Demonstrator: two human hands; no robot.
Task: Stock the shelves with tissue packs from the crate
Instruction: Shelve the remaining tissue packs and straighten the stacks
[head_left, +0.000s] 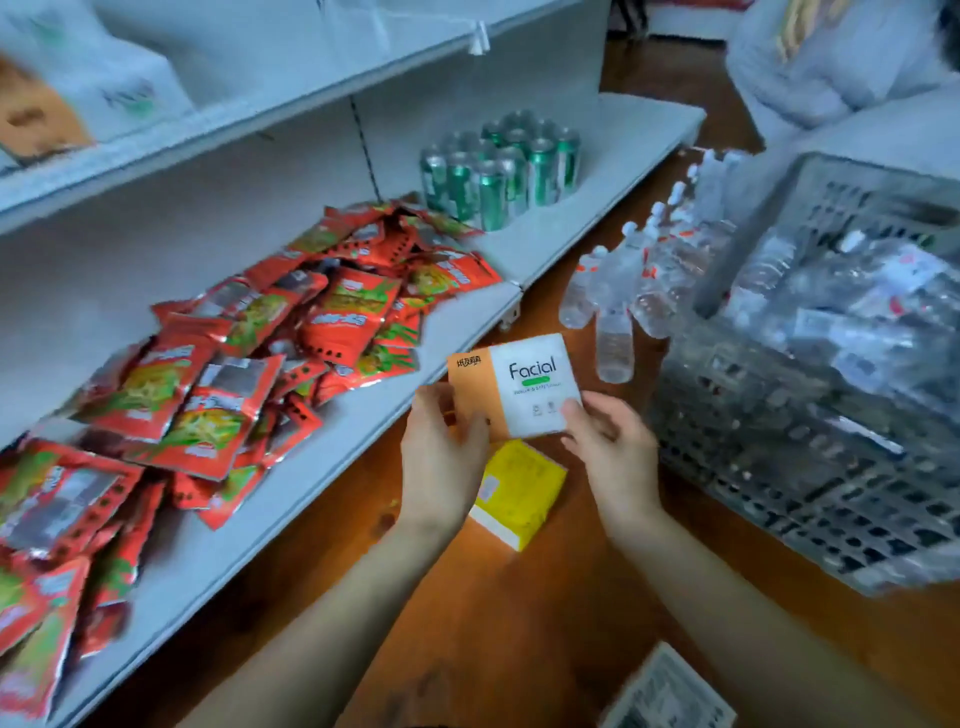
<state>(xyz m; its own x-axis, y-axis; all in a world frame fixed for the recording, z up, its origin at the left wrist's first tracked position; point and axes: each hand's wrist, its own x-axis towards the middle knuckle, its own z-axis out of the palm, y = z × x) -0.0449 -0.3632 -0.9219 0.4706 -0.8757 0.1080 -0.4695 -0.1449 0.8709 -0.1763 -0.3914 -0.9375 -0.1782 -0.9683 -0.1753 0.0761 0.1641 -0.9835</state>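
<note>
Brown wooden floor (519, 623) fills the lower centre of the frame, bounded at left by white shelving (156, 218) and at right by a grey latticed crate (810, 447). Centre: the tissue pack (524, 384), white and orange and printed "Facial", is held in the air just off the front edge of the lower shelf (363, 436). I read the left hand (441, 457) as gripping its lower left corner, thumb on the orange face and fingers curled behind. The right hand (613, 447) pinches the lower right corner, thumb on the white face. Below the pack, between the wrists, a yellow pack (519, 488) lies on the floor. Left: red snack packets (234, 364) lie heaped on the lower shelf. Upper centre: green cans (498, 166) stand clustered farther along the shelving. Right of centre: clear water bottles (623, 291) lie on the floor beside the crate, whose contents are too blurred for me to name.
</note>
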